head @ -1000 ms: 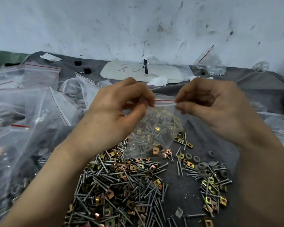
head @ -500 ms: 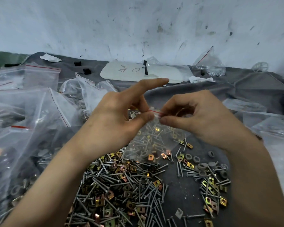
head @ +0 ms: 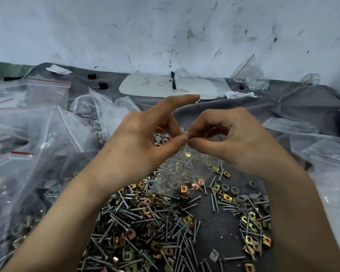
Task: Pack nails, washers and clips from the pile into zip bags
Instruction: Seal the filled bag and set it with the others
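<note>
Both hands had closed in along the top of the zip bag [head: 185, 173]; a second earlier they pinched it well apart. The left hand [head: 143, 146] clamped the red seal strip [head: 185, 134] between thumb and a curled finger, its forefinger pointing straight out. The right hand [head: 239, 142] pinched the same strip just beside it, the two thumb tips nearly touching.

The bag hung below the pinch, holding nails [head: 177, 169] and brass clips [head: 184, 188]. It hung over the far edge of the loose pile [head: 145, 222] on the dark bench [head: 210, 228]. Grey washers [head: 241, 199] lay right of the pile, and filled bags [head: 47, 138] were heaped on the left.

The strip ran left to right, so a further press would probably slide sideways. The right hand hid the rest of the strip, so whether it was sealed could not be told.
</note>
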A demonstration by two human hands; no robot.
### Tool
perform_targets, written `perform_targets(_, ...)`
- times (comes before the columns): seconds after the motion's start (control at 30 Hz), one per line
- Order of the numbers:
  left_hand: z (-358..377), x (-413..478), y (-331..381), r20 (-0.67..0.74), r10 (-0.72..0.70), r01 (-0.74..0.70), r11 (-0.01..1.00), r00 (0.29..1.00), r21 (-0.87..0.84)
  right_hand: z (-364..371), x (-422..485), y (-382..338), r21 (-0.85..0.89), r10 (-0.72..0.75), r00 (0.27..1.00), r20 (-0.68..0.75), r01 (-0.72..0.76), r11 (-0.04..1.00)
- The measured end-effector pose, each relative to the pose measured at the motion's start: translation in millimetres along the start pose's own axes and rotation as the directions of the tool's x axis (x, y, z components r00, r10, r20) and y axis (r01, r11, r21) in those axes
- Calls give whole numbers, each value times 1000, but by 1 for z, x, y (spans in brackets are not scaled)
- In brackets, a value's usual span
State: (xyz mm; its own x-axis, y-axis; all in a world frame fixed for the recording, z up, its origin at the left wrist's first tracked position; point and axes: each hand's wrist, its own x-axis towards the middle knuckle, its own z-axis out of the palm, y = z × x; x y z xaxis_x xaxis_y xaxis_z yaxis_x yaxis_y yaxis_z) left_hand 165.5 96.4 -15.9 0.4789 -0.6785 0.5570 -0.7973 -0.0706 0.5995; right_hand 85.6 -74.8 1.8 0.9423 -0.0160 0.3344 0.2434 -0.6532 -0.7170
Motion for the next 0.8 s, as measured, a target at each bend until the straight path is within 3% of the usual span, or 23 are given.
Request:
perform_targets(0.23, 1, 0, 3, -15, -49, 50, 999, 999, 21, 0, -2, -4, 44, -22, 998, -55, 25, 999)
perform_targets(0.47, 1, 1, 6, -35, -34, 36, 998, 999, 45, -6, -3, 3, 49, 18, 999, 31, -20, 999)
perform_targets(0.63, 4, 1, 8, 73, 5, -4, 1000, 997, -13, -9, -5, 1, 104, -50, 999, 18, 48, 993)
perform_targets(0.8, 4, 3, 12, 0, 58, -58, 998, 998, 4, -17, -9, 4, 137, 36, 997, 72, -46, 989)
